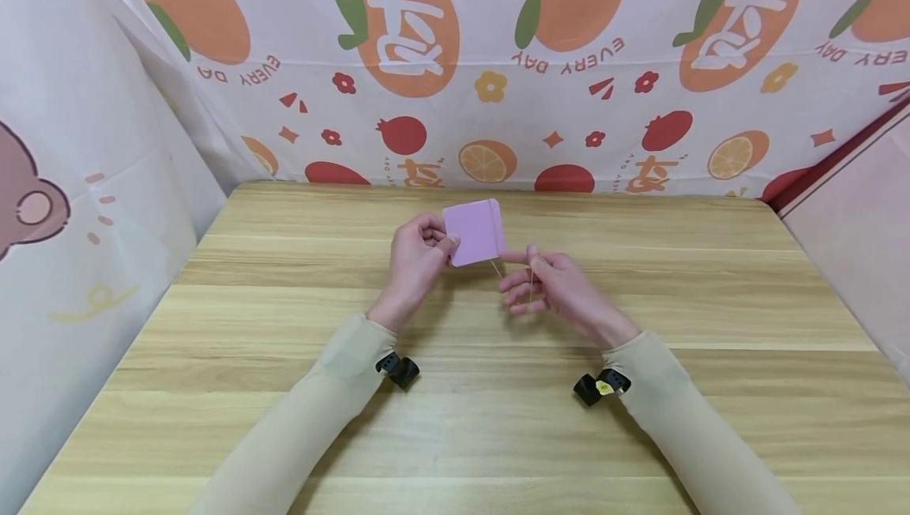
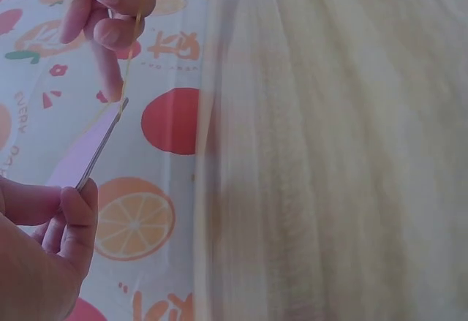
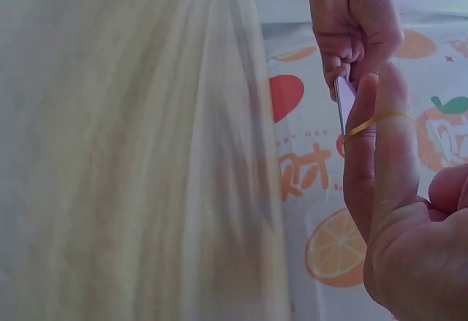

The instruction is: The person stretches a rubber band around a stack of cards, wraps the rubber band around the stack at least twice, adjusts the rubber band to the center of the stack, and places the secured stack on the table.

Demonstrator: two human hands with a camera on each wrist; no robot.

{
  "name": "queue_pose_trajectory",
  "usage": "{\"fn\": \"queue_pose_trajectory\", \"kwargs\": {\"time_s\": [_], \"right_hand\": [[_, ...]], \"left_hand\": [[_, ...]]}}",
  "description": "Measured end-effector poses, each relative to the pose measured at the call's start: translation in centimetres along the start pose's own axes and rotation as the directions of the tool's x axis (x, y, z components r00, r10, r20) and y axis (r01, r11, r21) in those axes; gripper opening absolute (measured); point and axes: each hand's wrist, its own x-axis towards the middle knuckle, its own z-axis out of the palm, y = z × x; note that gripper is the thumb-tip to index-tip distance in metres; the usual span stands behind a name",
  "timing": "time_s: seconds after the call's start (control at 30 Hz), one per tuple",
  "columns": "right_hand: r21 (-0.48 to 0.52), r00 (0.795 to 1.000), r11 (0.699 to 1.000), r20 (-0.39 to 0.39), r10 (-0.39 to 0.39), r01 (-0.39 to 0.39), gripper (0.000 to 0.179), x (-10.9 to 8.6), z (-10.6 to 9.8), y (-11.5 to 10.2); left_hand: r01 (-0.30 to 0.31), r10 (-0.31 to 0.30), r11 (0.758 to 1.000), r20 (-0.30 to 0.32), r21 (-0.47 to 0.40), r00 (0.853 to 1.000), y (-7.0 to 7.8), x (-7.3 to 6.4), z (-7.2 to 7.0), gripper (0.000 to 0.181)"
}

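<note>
Between its thumb and curled fingers, my left hand (image 1: 419,258) pinches a thin purple square card (image 1: 472,232) by its left edge, above the table. Seen edge-on in the left wrist view, the card (image 2: 89,145) shows a layered rim. A thin yellowish rubber band (image 3: 373,122) runs from the card's right side to my right hand (image 1: 558,286), which holds it stretched over the fingers. The right index fingertip is at the card's lower right corner. In the head view a strand also hangs below the right thumb. How the band passes behind the card is hidden.
A wood-grain table (image 1: 455,436) lies beneath both hands. Behind it hangs a white cloth (image 1: 526,120) printed with fruit, and another pale cloth (image 1: 92,183) hangs at the left. Black wrist cameras (image 1: 401,370) sit on both sleeves.
</note>
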Motion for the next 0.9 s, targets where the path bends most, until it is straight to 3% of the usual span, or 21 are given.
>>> {"fn": "queue_pose_trajectory", "kwargs": {"time_s": [0.2, 0.33, 0.43, 0.57, 0.67, 0.77, 0.9], "right_hand": [[0.053, 0.999, 0.998, 0.026, 0.019, -0.02, 0.055, 0.1, 0.2, 0.1], [0.143, 0.999, 0.989, 0.04, 0.037, -0.043, 0.054, 0.2, 0.0, 0.1], [0.241, 0.997, 0.968, 0.049, 0.054, -0.064, 0.054, 0.3, -0.2, 0.1], [0.387, 0.996, 0.918, 0.052, 0.072, -0.087, 0.049, 0.4, -0.7, 0.4], [0.496, 0.995, 0.863, 0.037, 0.087, -0.094, 0.041, 0.5, -1.0, 0.6], [0.566, 0.995, 0.819, 0.029, 0.093, -0.093, 0.037, 0.7, -1.2, 0.9], [0.568, 0.995, 0.817, 0.041, 0.093, -0.1, 0.048, 0.7, -1.4, 1.3]], "left_hand": [[-0.012, 0.012, 1.0, 0.001, 0.018, 1.0, 0.1, 0.2, -0.1, 0.008], [-0.025, 0.025, 0.999, 0.004, -0.035, 1.0, 0.1, 0.4, -0.2, 0.009], [-0.038, 0.04, 0.995, 0.023, -0.097, 0.999, 0.1, 0.4, -0.3, 0.01], [-0.071, 0.083, 0.989, 0.095, -0.129, 0.992, 0.0, 0.6, -0.4, 0.011], [-0.119, 0.142, 0.983, 0.169, -0.14, 0.975, -0.2, 0.8, -0.7, 0.011], [-0.169, 0.199, 0.976, 0.245, -0.137, 0.949, -0.3, 1.0, -1.0, 0.01], [-0.234, 0.233, 0.971, 0.357, -0.039, 0.905, -0.2, 1.1, -1.6, 0.007]]}}
